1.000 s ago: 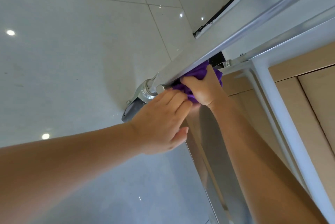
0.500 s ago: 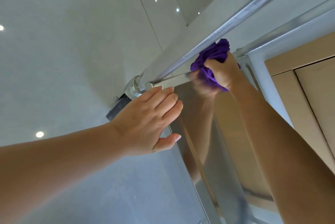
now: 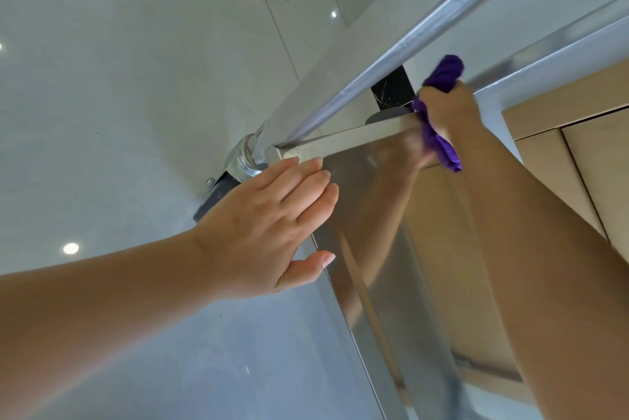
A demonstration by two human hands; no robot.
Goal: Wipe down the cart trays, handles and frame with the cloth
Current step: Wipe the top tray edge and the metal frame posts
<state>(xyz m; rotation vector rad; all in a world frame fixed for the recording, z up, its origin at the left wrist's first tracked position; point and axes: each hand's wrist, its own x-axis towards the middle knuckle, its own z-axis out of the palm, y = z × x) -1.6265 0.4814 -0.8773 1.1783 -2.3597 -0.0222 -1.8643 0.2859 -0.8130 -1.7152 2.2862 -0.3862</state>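
The stainless steel cart's lower tray fills the middle of the view, seen from close above. My right hand grips a bunched purple cloth and presses it on the tray's far edge, toward its right end. My left hand lies flat with straight fingers on the tray's near left corner. A round steel frame tube runs diagonally up to the right from that corner. Below the corner sits a caster wheel in its chrome housing.
Glossy pale floor tiles with ceiling light reflections spread to the left. Light wooden cabinet doors and a white frame post stand at the right. A dark caster shows beyond the tray's far edge.
My right hand has slid the purple cloth rightward along the tray's far edge, away from the left corner. My left hand has stayed flat on the corner.
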